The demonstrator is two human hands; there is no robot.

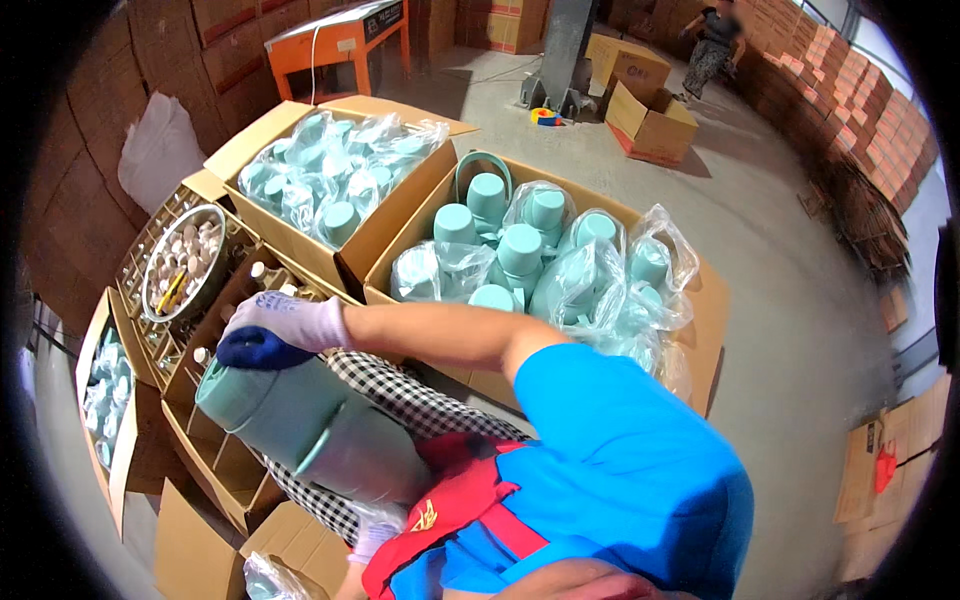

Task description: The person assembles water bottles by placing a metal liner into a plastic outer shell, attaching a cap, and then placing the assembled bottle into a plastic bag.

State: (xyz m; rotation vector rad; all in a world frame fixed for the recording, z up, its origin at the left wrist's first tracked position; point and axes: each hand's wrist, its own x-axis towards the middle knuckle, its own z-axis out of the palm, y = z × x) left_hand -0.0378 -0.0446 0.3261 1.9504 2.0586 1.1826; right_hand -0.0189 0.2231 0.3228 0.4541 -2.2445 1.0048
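Note:
A large teal thermos flask (pixel 300 425) lies tilted across my lap, its far end pointing left. My right hand (pixel 280 330), in a white glove with a dark blue coated palm, is closed over that end. My left hand (pixel 375 530), also gloved, holds the flask from below near my body; its fingers are mostly hidden. The lower part of the flask looks paler and shinier. Beyond my right forearm stands a carton (pixel 400 270) of teal flasks (pixel 520 250), several in clear plastic bags.
Another carton (pixel 350 260) of bagged teal parts stands farther left. A metal basin (pixel 222 262) of stoppers rests on partitioned cartons with bottles. An open carton (pixel 185 545) lies at lower left. Behind are an orange-framed table (pixel 335 40), a post (pixel 568 50) and a person (pixel 715 50).

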